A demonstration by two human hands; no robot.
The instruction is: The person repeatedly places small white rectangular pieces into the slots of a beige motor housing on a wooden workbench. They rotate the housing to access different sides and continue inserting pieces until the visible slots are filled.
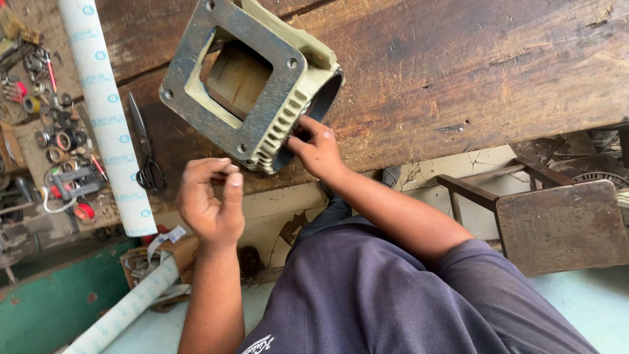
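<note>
The fingers (303, 128) of the right hand (318, 149) are pressed against the rim of a finned metal motor housing (252, 85), at the edge of its round opening; whether the rim is pinched or only touched cannot be told, since the fingertips are hidden behind the casting. The fingers (226, 176) of the left hand (208, 200) are curled narrowly toward the thumb, just beside the housing's lower corner; something small may be held between them, but it cannot be made out. The housing is laid tilted on a dark, scarred wooden worktop (458, 72), its square flange turned toward the camera and its top corner cut off by the frame.

Beyond the left fingers, black scissors (145, 151) are seen flat on the worktop, and just past them a long white roll of paper (105, 111), cut off at the top edge. Further out, a clutter of bearings and small parts (59, 151) is spread, too small to be sorted. Beneath the left wrist a second white roll (124, 309) is leaned by a green cabinet (46, 308). Well apart from the right fingers, a worn wooden chair (557, 223) is stood on a pale floor (590, 301) by a cracked wall.
</note>
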